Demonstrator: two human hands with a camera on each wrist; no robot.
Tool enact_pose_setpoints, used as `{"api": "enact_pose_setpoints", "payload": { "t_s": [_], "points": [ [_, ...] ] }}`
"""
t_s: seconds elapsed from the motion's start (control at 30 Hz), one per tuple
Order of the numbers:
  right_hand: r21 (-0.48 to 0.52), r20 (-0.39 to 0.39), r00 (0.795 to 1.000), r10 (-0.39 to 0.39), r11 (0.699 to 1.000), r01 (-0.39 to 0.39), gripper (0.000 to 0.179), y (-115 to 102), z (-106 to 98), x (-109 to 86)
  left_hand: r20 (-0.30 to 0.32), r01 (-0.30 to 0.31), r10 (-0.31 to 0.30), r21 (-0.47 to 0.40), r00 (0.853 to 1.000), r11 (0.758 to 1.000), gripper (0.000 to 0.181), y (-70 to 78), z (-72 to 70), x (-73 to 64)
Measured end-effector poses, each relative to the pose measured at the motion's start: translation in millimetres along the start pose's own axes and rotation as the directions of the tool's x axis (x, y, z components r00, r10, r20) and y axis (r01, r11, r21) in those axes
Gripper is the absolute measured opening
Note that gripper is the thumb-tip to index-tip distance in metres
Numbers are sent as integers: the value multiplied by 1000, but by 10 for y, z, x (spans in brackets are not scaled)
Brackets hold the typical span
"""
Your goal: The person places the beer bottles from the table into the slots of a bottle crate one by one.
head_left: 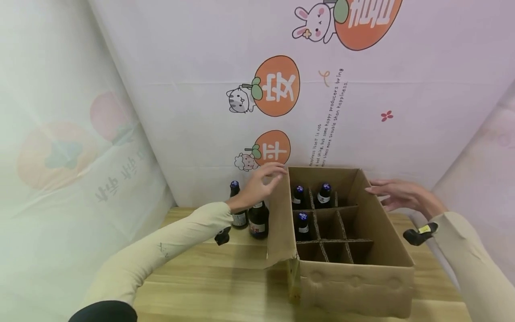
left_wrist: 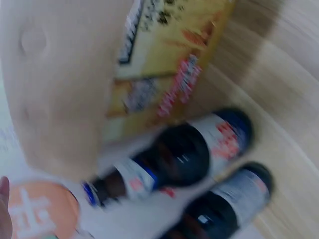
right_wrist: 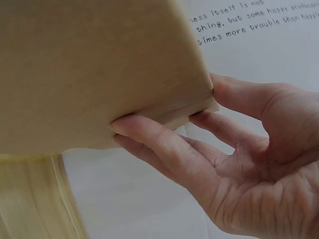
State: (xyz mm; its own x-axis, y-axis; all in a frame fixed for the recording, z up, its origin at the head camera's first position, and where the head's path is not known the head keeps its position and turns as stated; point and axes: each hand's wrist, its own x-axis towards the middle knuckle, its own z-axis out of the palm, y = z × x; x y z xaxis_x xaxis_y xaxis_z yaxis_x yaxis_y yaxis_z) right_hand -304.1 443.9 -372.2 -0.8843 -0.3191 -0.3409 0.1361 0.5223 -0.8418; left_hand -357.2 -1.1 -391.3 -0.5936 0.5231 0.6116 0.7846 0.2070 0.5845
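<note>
An opened cardboard box (head_left: 356, 286) stands on the table, with cardboard dividers (head_left: 327, 241) inside. Dark bottles with blue caps, among them one bottle (head_left: 323, 197), fill three of its compartments. My left hand (head_left: 259, 185) is beside the top corner of the left flap (head_left: 279, 223), fingers loosely bent; contact cannot be made out. In the left wrist view only a fingertip (left_wrist: 5, 214) shows, apart from the flap. At the right rear of the box, my right hand (head_left: 406, 194) holds the edge of a cardboard flap (right_wrist: 99, 74), fingertips bent against it.
Two dark bottles stand outside the box on its left: a labelled bottle (head_left: 258, 221) close to the flap, and another bottle (head_left: 240, 219) farther left. A printed white cloth (head_left: 201, 112) hangs behind the wooden table (head_left: 209, 277). More white cloth (head_left: 52, 223) covers the left side.
</note>
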Motion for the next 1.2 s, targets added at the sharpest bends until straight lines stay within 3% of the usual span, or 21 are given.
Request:
{"api": "enact_pose_setpoints", "payload": {
  "t_s": [0.13, 0.27, 0.37, 0.5, 0.53, 0.63, 0.77, 0.9, 1.03, 1.2],
  "points": [
    [17, 16, 998, 57, 998, -57, 78, -55, 25, 73, -44, 97, -92, 142, 995, 985, 25, -313, -263, -141],
    [18, 18, 997, 72, 997, -73, 79, -74, 48, 109, -53, 243, -237, 214, 970, 946, 35, -691, -496, -354],
    [35, 20, 997, 77, 996, -78, 78, -73, 67, 120, 6, 335, -343, 203, 939, 920, 43, -945, -606, -550],
    [43, 32, 997, 76, 996, -77, 78, -56, 98, 118, 108, 383, -413, 219, 904, 897, 44, -1198, -597, -797],
    [39, 36, 996, 78, 996, -80, 78, -50, 103, 113, 123, 394, -426, 219, 896, 893, 43, -1229, -577, -842],
    [2, 40, 995, 86, 996, -86, 78, -33, 96, 94, 113, 403, -429, 201, 896, 893, 41, -1266, -516, -895],
    [-22, 31, 996, 87, 996, -86, 77, -44, 57, 79, 75, 428, -443, 157, 893, 890, 38, -1248, -483, -847],
    [-14, 21, 996, 88, 996, -88, 78, -53, 43, 72, 79, 437, -450, 147, 889, 888, 37, -1255, -490, -809],
    [10, 20, 996, 86, 996, -86, 77, -23, 58, 73, 94, 415, -428, 132, 899, 900, 37, -1305, -504, -806],
    [7, 24, 996, 86, 996, -87, 77, -18, 38, 83, 92, 447, -456, 109, 885, 888, 39, -1301, -502, -772]
  ]
}}
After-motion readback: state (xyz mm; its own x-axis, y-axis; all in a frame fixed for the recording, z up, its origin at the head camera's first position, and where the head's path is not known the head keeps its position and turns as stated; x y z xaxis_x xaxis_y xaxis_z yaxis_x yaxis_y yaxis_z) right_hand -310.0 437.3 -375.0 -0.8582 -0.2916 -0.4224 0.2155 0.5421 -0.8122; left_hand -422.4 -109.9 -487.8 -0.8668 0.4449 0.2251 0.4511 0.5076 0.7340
